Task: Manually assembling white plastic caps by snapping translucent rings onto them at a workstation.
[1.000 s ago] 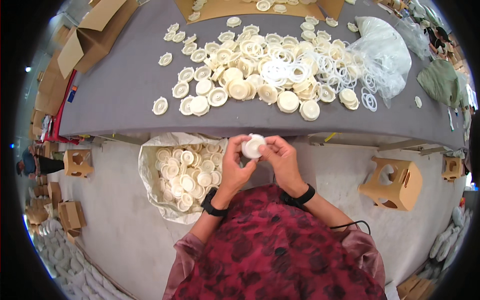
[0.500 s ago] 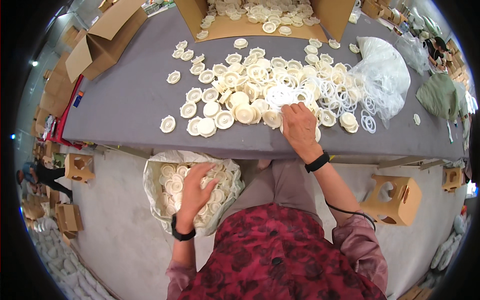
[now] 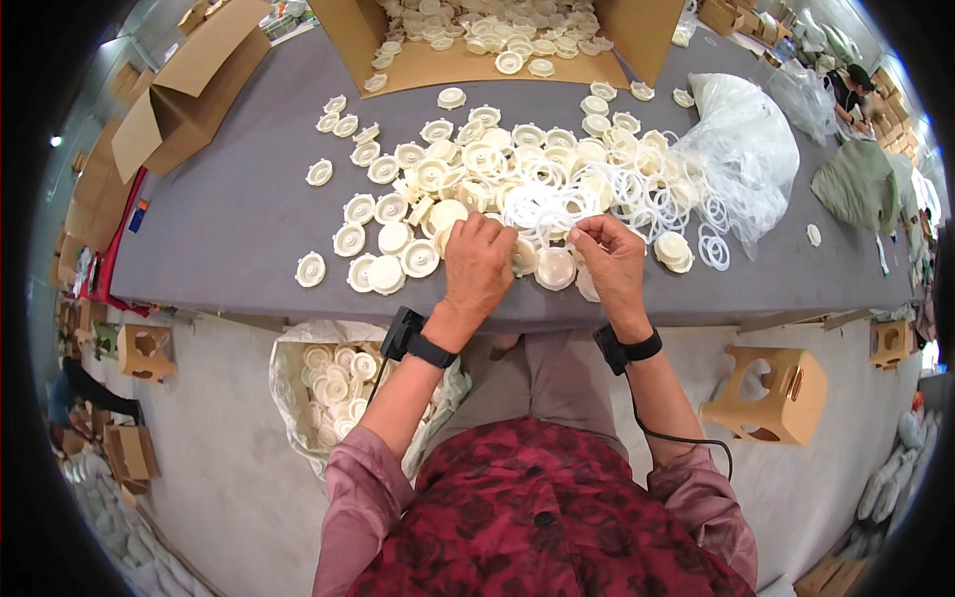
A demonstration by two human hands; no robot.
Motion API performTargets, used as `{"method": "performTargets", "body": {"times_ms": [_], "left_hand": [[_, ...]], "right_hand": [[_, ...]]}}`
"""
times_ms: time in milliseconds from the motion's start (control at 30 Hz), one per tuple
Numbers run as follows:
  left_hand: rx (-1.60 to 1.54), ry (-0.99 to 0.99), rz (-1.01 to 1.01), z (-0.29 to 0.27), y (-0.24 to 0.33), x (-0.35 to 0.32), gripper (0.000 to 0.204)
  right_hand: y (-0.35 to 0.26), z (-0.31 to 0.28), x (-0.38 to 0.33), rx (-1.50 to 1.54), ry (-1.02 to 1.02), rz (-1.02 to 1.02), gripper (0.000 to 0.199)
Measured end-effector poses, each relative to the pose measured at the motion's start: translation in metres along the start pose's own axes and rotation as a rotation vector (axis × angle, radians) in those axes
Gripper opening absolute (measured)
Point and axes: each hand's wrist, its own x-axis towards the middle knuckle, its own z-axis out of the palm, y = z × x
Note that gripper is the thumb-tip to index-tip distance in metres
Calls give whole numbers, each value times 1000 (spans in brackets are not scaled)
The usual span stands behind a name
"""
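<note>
My left hand (image 3: 479, 264) is on the near side of the pile of cream plastic caps (image 3: 420, 260), its fingers curled down among them. Whatever those fingers grip is hidden beneath the hand. Just to its right, my right hand (image 3: 612, 267) has thumb and forefinger pinched together beside the loose white rings (image 3: 545, 206). Anything in that pinch is too small to make out. Round cream caps lie between and under the hands, some face up and some face down. More rings spread rightward over the caps.
Below the table edge, an open white sack (image 3: 288, 383) holds many caps. An open cardboard box (image 3: 418, 75) with more caps stands at the back. A clear plastic bag (image 3: 741, 149) lies right of the pile. A tan stool (image 3: 781, 393) stands on the floor at right.
My left hand has risen from above the sack to the caps on the table. My right hand stays by the rings, its fingers now pinched at the pile's near edge. The whole view has shifted slightly.
</note>
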Motion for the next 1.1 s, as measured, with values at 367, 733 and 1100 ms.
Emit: {"method": "performTargets", "body": {"times_ms": [367, 733, 1100], "left_hand": [[-428, 266, -284, -45, 16, -19, 20], [-1016, 327, -598, -36, 49, -88, 13], [-1077, 331, -631, -37, 59, -119, 13]], "right_hand": [[-19, -3, -23, 404, -162, 207, 7], [-22, 26, -82, 246, -364, 275, 8], [-10, 37, -120, 95, -317, 260, 10]]}}
